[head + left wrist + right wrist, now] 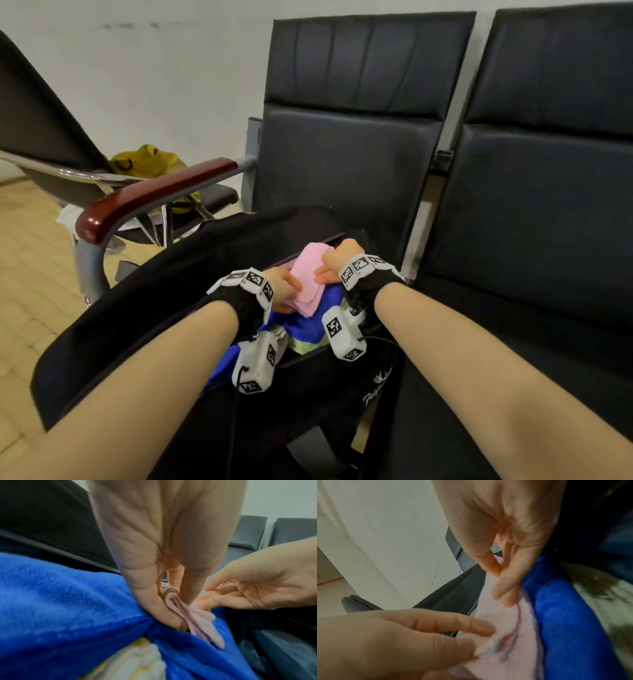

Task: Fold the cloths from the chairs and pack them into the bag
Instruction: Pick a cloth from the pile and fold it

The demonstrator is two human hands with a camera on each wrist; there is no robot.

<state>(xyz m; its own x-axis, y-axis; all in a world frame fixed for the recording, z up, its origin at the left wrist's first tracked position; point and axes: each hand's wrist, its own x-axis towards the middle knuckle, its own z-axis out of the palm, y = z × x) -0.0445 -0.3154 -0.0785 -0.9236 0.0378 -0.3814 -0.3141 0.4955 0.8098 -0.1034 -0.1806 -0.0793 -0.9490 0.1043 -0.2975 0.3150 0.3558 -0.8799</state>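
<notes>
A: From the head view, where is the cloth?
B: The folded pink cloth [310, 279] sits in the open mouth of the black bag [137, 308], which rests on the seat of the dark chair [349, 144]. It lies on top of a blue cloth [308, 322] already inside. The left hand [282, 289] holds its near-left edge and the right hand [337, 263] its right edge, I judge so the folds stay together while it goes down. Its long axis runs from the person toward the chair back, the far end tilted up.

A: And the left wrist view?
B: The left hand's fingers [164, 609] are narrow, thumb and finger clamped on the layered edge of the pink cloth [202, 626]. The stacked folds point down into a crease of the blue cloth [68, 601]. The right hand [254, 586] has its fingers curled against the cloth's other side. A pale yellowish cloth [137, 660] shows beneath the blue.

A: The right wrist view?
B: The right hand's fingers [505, 588] rest narrow on the top of the pink cloth [505, 635], thumb close to them. The left hand's thumb and forefinger [453, 628] pinch the near fold. The blue cloth [565, 615] lies just beside it. I judge packing this piece is nearly done.
</notes>
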